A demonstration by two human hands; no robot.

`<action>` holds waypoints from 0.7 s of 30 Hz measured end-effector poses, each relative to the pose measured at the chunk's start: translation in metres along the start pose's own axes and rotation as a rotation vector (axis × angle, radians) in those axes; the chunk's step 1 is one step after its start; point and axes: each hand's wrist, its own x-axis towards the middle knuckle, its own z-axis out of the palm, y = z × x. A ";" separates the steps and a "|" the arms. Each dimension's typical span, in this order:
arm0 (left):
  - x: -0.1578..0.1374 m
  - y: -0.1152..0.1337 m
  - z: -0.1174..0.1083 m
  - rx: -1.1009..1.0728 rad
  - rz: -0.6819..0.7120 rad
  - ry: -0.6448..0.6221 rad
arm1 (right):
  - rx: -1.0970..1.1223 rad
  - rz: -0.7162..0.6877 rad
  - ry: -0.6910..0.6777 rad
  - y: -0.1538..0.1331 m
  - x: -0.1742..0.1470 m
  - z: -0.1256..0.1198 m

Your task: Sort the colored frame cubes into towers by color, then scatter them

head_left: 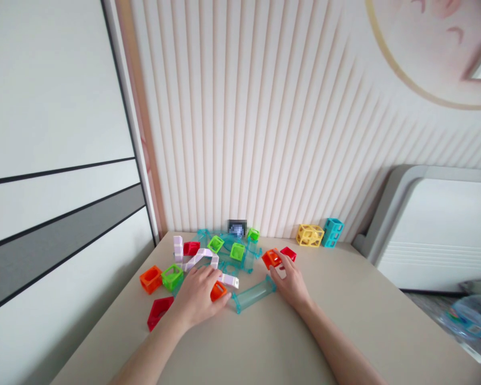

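Two bare hands are resting at a beige tabletop in the lower half of the frame. At lower centre-left, the left hand is holding one orange open-framed plastic cube, its fingers bending over the top and its thumb standing about a cube's width apart; firmness cannot be told. At lower centre-right, the right hand is holding a second orange cube between half-curled fingers and thumb, opened to roughly the cube's width. One translucent teal plastic tube is lying between the hands.

Count of remaining pieces:
- Orange: one third cube, lying at the left table edge
- Green open-framed plastic cubes: four, one lying left of the left hand, three lying farther back
- Red plastic blocks: three, one lying beside the left forearm, one lying at back left, one showing just behind the right hand
- Pale lilac segmented pieces: three visible, one standing upright, one arching, one lying flat near the left hand
- Yellow lattice block and blue lattice block: one each, standing right of centre by the ribbed wall
- Further translucent teal parts: overlapping at back centre, number cannot be told
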 end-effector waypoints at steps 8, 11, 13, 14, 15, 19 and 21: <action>-0.005 0.010 0.011 -0.061 0.022 -0.072 | 0.037 -0.014 -0.005 -0.003 0.000 -0.002; -0.005 0.010 0.018 -0.093 0.031 -0.082 | 0.037 -0.021 0.003 -0.004 0.000 -0.002; -0.006 0.009 0.021 -0.117 0.026 -0.079 | 0.036 -0.022 0.006 -0.004 0.000 -0.002; -0.006 0.009 0.021 -0.126 0.019 -0.077 | 0.038 -0.023 0.006 -0.004 0.000 -0.002; -0.006 0.008 0.021 -0.135 0.011 -0.076 | 0.041 -0.023 0.004 -0.003 0.000 -0.002; -0.005 0.009 0.018 -0.193 -0.035 -0.066 | 0.056 -0.022 -0.004 -0.003 0.000 -0.002; -0.004 0.010 0.016 -0.235 -0.064 -0.057 | 0.051 -0.026 -0.002 -0.002 0.000 -0.002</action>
